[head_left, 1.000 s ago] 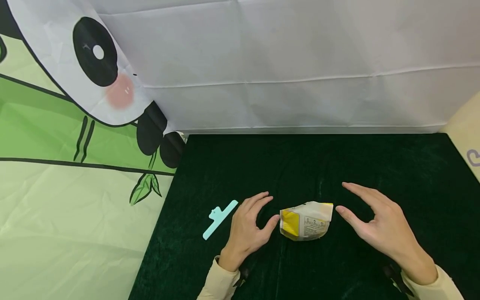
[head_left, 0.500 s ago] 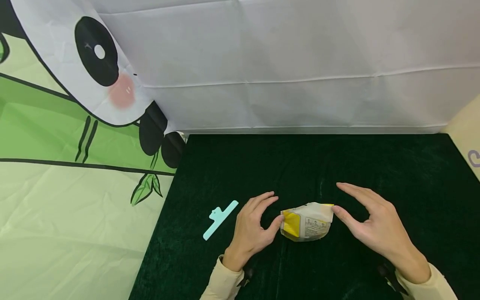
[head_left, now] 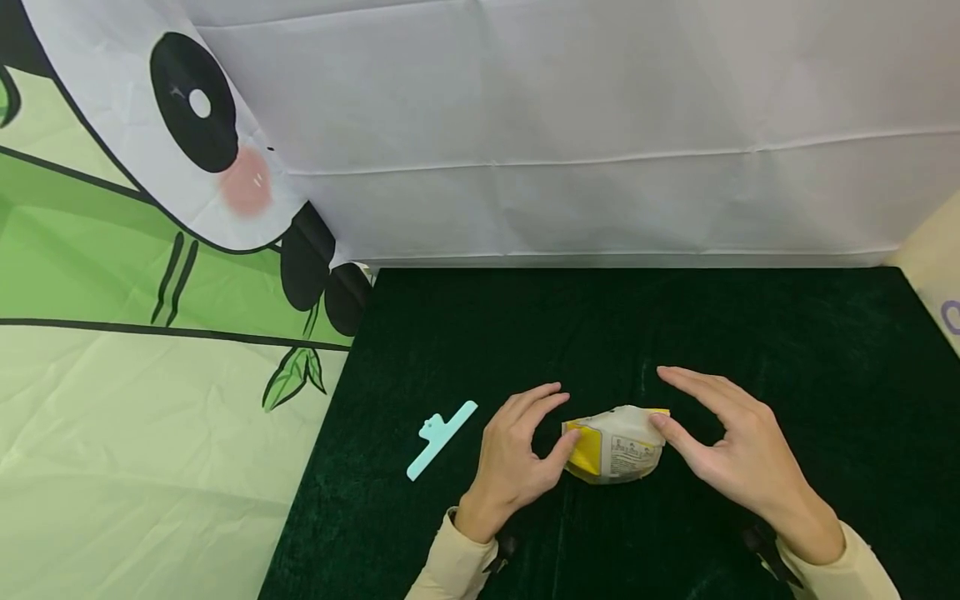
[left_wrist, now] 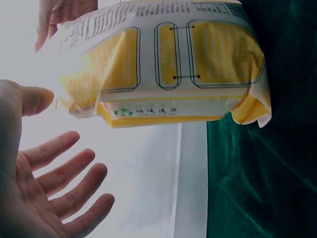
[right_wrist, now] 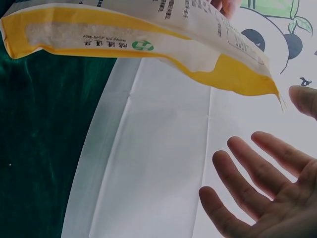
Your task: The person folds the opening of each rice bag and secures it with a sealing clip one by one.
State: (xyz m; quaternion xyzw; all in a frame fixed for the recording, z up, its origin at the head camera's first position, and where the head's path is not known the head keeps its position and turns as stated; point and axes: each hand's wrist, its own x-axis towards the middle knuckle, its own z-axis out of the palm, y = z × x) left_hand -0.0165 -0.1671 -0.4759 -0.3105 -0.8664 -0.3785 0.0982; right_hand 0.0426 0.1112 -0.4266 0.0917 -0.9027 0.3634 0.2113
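A yellow-and-white printed plastic food bag [head_left: 626, 450] stands between the two hands, in front of the person. My left hand [head_left: 517, 462] is at its left end, thumb and fingers spread, the thumb overlapping the yellow side in the head view. In the left wrist view that thumb [left_wrist: 37, 100] looks slightly apart from the bag [left_wrist: 168, 54]. On the right, my other hand [head_left: 738, 446] has its fingers extended, its thumb over the bag's upper right corner. The right wrist view shows a small gap between this thumb [right_wrist: 303, 100] and the bag [right_wrist: 114, 34]. The bag's contents are hidden.
To the left of the left hand, a mint-coloured bag clip [head_left: 441, 440] lies on the dark green cloth-covered table [head_left: 480, 333]. A white sheet [head_left: 600, 200] hangs behind the table, with a panda-printed one [head_left: 150, 400] at the left.
Both hands have moved inward: the left to the right and the right to the left, their thumbs now overlapping the bag's ends. The bag has shifted very slightly right; the clip has stayed put.
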